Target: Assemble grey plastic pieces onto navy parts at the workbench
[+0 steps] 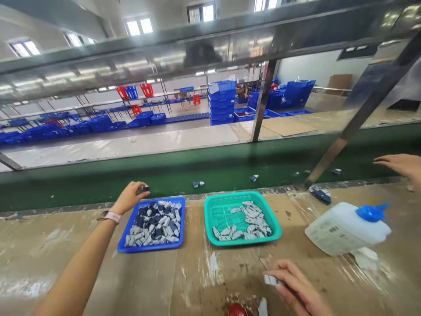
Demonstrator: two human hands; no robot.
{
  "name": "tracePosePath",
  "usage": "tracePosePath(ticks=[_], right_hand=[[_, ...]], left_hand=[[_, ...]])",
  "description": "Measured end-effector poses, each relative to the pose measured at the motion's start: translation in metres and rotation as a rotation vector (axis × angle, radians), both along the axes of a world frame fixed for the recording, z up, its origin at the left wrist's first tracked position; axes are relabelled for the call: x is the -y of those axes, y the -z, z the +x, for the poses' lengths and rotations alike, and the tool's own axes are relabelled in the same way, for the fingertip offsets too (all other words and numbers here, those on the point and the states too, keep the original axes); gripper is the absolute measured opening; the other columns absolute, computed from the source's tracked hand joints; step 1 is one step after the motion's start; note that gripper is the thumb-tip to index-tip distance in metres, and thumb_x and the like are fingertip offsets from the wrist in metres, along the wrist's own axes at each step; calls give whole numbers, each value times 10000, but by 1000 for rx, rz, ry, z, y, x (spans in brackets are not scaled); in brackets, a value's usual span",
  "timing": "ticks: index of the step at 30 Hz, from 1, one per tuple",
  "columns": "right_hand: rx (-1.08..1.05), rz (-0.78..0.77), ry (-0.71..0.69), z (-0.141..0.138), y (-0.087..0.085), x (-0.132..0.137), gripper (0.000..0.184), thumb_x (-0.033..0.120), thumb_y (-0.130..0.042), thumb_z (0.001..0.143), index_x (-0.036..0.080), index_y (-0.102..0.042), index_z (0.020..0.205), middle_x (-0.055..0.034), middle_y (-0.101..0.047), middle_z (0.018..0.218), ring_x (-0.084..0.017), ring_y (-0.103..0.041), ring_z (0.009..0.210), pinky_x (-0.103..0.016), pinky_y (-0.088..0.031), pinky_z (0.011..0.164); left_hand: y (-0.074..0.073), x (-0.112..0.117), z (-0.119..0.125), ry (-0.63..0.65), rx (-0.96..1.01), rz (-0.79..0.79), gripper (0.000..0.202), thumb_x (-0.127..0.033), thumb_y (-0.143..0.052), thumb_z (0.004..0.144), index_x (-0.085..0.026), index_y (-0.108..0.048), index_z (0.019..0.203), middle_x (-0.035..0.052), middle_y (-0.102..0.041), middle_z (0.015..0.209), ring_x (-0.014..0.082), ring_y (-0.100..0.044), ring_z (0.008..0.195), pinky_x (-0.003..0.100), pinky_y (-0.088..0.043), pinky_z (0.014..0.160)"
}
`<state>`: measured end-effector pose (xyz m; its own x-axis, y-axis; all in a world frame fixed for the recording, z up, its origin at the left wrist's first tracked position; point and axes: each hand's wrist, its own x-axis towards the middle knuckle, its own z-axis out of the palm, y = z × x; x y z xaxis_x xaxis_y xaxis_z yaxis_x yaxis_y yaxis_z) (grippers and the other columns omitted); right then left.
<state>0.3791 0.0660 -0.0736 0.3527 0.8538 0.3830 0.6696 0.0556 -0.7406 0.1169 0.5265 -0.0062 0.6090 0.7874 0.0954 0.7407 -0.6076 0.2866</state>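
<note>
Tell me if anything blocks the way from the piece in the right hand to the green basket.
Nothing visible does. Between the light grey piece in the right hand and the green basket lies only stained brown worktop; the basket's near rim is the one edge. The white bottle is off to the right.

From my remote post I see a small dark piece (pixel 146 188), mostly covered, pinched at the left hand's (pixel 135 193) fingertips by the blue tray's (pixel 151 249) far edge. Nearer me, the right hand (pixel 296 285) grips a pale grey, blocky piece (pixel 271 280), lying sideways, partly covered.
</note>
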Motion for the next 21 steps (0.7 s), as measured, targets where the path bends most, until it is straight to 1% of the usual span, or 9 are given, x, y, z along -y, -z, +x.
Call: tracePosePath(ticks=[3, 5, 6, 8, 10, 12, 14, 17, 21], right_hand=[[49, -34, -27, -25, 6, 17, 254, 281, -463, 937, 271, -640, 1119, -51, -676, 917, -132, -682, 832, -159, -567, 717], [81, -7, -40, -39, 11, 28, 210, 262, -483, 938, 250, -653, 1062, -39, -683, 894, -115, -677, 802, -147, -558, 710], [103, 11, -45, -45, 13, 32, 188, 260, -494, 936, 239, -662, 1019, -34, -687, 876, -111, -677, 787, -148, -556, 709], [159, 30, -44, -55, 17, 38, 177, 261, -503, 936, 217, -674, 946, -34, -695, 847, -114, -677, 761, -164, -560, 707], [224, 20, -28, -63, 22, 41, 200, 259, -491, 942, 197, -680, 920, -44, -697, 832, -126, -676, 741, -192, -567, 689], [277, 1, -25, -69, 26, 43, 239, 250, -463, 952, 178, -684, 897, -55, -693, 817, -135, -672, 721, -214, -571, 660], [321, -15, -44, -74, 29, 44, 275, 234, -430, 962, 162, -686, 888, -64, -686, 800, -141, -665, 700, -229, -573, 637], [370, -45, -87, -75, 31, 45, 321, 224, -390, 971, 156, -693, 890, -75, -681, 804, -153, -658, 687, -252, -572, 618], [178, -71, -110, -67, 25, 44, 284, 283, -450, 952, 190, -717, 931, -72, -690, 836, -157, -669, 723, -246, -574, 646]], left_hand=[[-10, 65, -21, 36, 240, -74, 467, -502, -496, 836, -125, -494, 1113, 112, -499, 1273, 233, -499, 1129, 351, -423, 938], [-9, 119, -38, 58, 348, -154, 453, -527, -435, 866, -144, -467, 1105, 84, -520, 1271, 205, -529, 1101, 332, -434, 918], [-5, 147, -46, 65, 413, -216, 442, -544, -442, 867, -152, -469, 1070, 72, -574, 1193, 198, -560, 1051, 329, -447, 895], [10, 202, -59, 71, 577, -421, 426, -572, -520, 836, -177, -471, 987, 39, -651, 945, 191, -615, 891, 320, -481, 817], [32, 252, -67, 41, 779, -709, 393, -548, -614, 797, -206, -454, 906, -9, -626, 735, 164, -611, 697, 277, -493, 692], [53, 294, -68, -56, 946, -958, 351, -498, -639, 803, -220, -433, 856, -47, -557, 621, 114, -533, 539, 208, -438, 556], [66, 328, -65, -199, 1089, -1081, 335, -475, -649, 807, -220, -435, 839, -67, -487, 575, 76, -446, 483, 162, -354, 486], [70, 363, -57, -376, 1233, -1094, 345, -497, -663, 790, -222, -476, 885, -65, -442, 593, 64, -386, 504, 151, -316, 491], [67, 387, -41, -456, 1178, -1035, 423, -579, -629, 775, -231, -525, 991, -44, -460, 634, 93, -384, 555, 188, -336, 544]])
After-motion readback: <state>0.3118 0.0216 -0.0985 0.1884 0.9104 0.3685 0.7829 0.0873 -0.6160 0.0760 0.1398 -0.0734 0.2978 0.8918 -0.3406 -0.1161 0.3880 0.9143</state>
